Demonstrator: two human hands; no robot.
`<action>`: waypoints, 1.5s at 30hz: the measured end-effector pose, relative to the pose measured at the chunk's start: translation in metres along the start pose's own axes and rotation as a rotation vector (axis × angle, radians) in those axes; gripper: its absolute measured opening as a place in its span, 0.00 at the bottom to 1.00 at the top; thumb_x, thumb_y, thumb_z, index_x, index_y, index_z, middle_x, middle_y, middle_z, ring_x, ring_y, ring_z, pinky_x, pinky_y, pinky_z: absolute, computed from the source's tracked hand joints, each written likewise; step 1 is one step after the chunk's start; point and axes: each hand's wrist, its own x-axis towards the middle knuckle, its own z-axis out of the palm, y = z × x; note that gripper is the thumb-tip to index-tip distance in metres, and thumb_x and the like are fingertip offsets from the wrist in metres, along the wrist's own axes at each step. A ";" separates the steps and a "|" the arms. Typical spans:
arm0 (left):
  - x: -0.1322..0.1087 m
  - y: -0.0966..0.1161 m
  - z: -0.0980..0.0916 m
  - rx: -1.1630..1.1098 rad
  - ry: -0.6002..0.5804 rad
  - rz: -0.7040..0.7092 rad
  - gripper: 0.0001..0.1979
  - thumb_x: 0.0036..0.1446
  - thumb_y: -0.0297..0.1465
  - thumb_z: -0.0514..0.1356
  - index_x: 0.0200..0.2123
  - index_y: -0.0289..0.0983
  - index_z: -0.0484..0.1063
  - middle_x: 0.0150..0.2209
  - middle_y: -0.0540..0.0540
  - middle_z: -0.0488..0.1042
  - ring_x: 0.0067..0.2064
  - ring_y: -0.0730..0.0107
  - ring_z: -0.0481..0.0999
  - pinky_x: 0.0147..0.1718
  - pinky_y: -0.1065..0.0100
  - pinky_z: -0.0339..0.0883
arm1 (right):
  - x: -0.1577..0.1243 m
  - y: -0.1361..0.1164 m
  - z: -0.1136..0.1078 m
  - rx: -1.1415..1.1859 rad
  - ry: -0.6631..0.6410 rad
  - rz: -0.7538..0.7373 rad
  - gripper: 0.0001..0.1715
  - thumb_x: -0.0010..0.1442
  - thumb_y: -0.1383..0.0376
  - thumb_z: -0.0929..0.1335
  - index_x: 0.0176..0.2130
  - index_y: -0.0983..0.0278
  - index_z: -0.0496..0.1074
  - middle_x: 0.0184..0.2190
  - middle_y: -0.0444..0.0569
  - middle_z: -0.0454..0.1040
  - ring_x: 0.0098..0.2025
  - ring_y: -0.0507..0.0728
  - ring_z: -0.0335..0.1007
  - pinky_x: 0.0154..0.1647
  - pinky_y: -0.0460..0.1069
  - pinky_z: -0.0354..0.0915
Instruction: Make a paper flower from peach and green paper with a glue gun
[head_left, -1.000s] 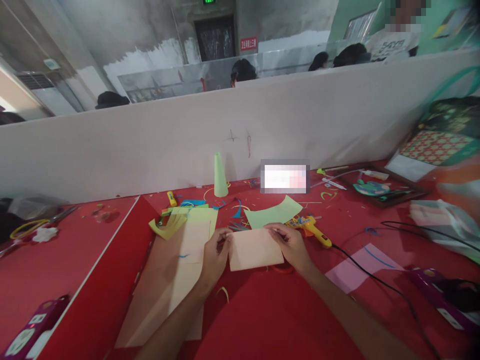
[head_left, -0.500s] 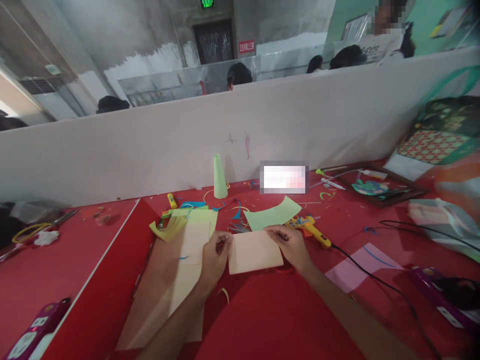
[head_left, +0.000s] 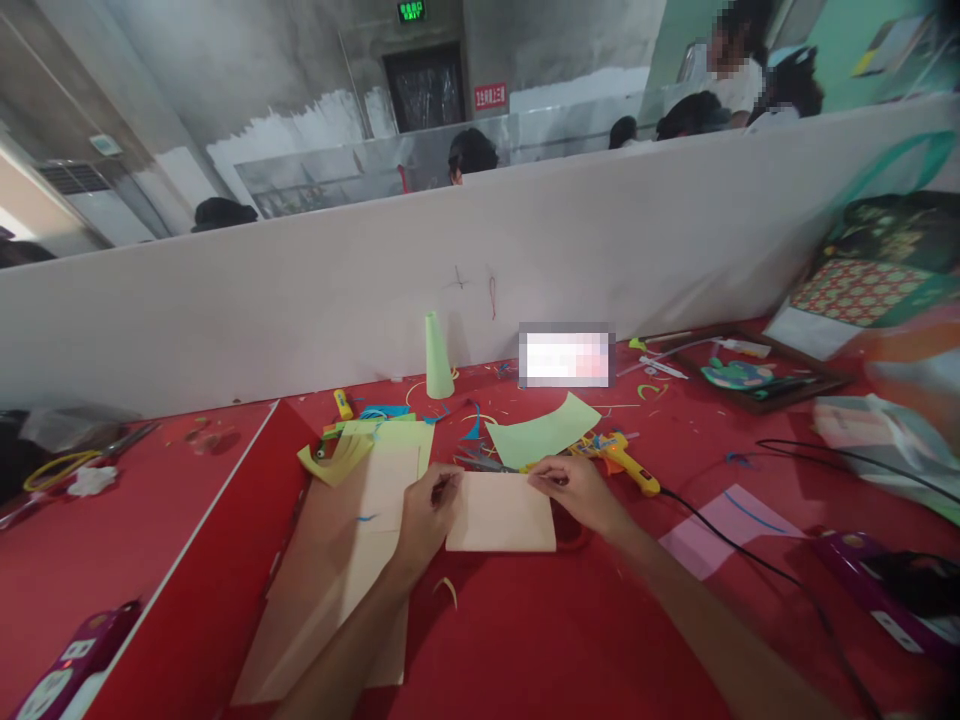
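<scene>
A folded cream paper sheet (head_left: 501, 515) lies on the red table (head_left: 570, 630) in front of me. My left hand (head_left: 426, 512) pinches its upper left corner, fingers closed. My right hand (head_left: 574, 490) pinches its upper right corner, fingers closed too. A larger cream sheet (head_left: 337, 570) lies under my left forearm. Just beyond the folded sheet lie a light green paper (head_left: 541, 432) and a yellow glue gun (head_left: 624, 461) with a black cord (head_left: 757, 560).
A green paper cone (head_left: 438, 356) stands by the white partition (head_left: 480, 270). Yellow fringed paper (head_left: 337, 452), paper scraps, a pink sheet (head_left: 724, 530), scissors (head_left: 52, 468) far left, a framed craft (head_left: 750, 378) and a purple power strip (head_left: 885, 600) lie around. People sit behind the partition.
The folded cream sheet has dropped flatter onto the table and shifted slightly left, with both hands still pinching its top corners. The view has drifted a little.
</scene>
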 end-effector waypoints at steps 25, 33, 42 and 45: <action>-0.004 0.010 0.006 -0.322 -0.283 -0.177 0.22 0.61 0.53 0.61 0.34 0.41 0.62 0.27 0.53 0.69 0.24 0.70 0.73 0.24 0.68 0.69 | -0.004 -0.011 0.002 -0.118 -0.164 -0.097 0.28 0.65 0.50 0.65 0.21 0.61 0.59 0.20 0.40 0.55 0.25 0.51 0.52 0.27 0.47 0.48; 0.002 0.010 0.000 -0.284 -0.254 -0.164 0.21 0.61 0.50 0.63 0.31 0.39 0.65 0.26 0.53 0.70 0.27 0.71 0.72 0.31 0.68 0.71 | -0.004 -0.012 0.003 -0.147 -0.092 -0.089 0.27 0.64 0.50 0.65 0.20 0.61 0.62 0.19 0.40 0.59 0.26 0.52 0.55 0.28 0.47 0.51; 0.009 0.000 0.001 -0.216 -0.117 -0.084 0.17 0.58 0.45 0.65 0.38 0.38 0.69 0.33 0.49 0.73 0.36 0.68 0.75 0.36 0.69 0.68 | -0.006 -0.011 0.005 -0.152 -0.095 -0.095 0.29 0.65 0.48 0.65 0.20 0.62 0.63 0.19 0.41 0.60 0.25 0.52 0.56 0.27 0.46 0.53; 0.010 -0.002 0.000 -0.233 -0.117 -0.134 0.17 0.55 0.41 0.67 0.42 0.38 0.69 0.31 0.50 0.74 0.34 0.68 0.76 0.35 0.69 0.68 | -0.005 -0.010 0.003 -0.151 -0.104 -0.107 0.28 0.65 0.49 0.65 0.20 0.62 0.63 0.19 0.41 0.59 0.25 0.52 0.55 0.26 0.47 0.51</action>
